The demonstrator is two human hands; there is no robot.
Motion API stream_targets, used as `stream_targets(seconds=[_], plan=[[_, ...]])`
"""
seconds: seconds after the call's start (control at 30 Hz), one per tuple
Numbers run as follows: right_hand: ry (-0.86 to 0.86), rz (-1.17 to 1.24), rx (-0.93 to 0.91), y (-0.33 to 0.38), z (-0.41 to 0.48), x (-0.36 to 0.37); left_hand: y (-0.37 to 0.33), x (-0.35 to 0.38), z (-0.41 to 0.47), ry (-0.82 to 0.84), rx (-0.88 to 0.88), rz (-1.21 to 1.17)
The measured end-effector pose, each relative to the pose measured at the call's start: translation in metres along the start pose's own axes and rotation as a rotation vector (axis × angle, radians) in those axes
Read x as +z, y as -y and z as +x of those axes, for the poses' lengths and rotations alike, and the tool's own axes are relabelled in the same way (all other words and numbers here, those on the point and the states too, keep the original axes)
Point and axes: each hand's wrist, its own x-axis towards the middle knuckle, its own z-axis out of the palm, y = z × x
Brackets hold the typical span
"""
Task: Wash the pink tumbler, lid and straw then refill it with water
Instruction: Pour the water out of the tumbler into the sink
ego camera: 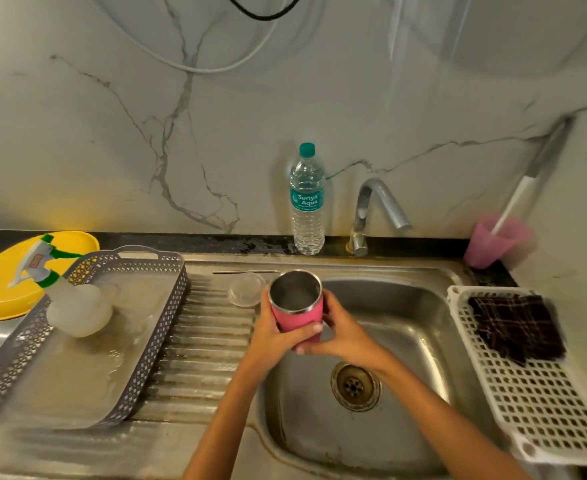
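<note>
Pink steel-lined tumbler (297, 315) is being held upright, uncapped, over the left edge of the stainless sink (406, 341). Left hand (271, 337) and right hand (344, 336) are both curling their fingers round it. Clear round lid (246, 289) and thin metal straw (247, 271) are lying at the back edge of the ribbed drainboard (209, 358). Washing is probably only beginning; refilling is still pending.

Soft, dimmish light, evenly spread; pale glare on my steel sink (406, 317) and the tumbler (299, 315) rim. The wide lens bends the edges, and the far-right pink cup (493, 244) looks blurred.
</note>
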Motion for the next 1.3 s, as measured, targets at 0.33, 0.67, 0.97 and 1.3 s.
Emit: stream_targets(seconds=[0.33, 0.67, 0.97, 1.3], plan=[[-0.345, -0.023, -0.007, -0.007, -0.059, -0.036, -0.010, 0.055, -0.010, 0.337, -0.052, 0.000], [-0.359, -0.617, 0.003, -0.004, -0.067, -0.073, -0.014, 0.037, -0.015, 0.239, -0.118, 0.126], [-0.246, -0.943, -0.138, -0.009, -0.062, -0.078, -0.026, 0.037, -0.022, 0.048, -0.128, 0.091], [-0.254, -1.174, -0.255, -0.020, -0.067, -0.089, -0.016, 0.045, -0.030, -0.062, -0.193, 0.119]])
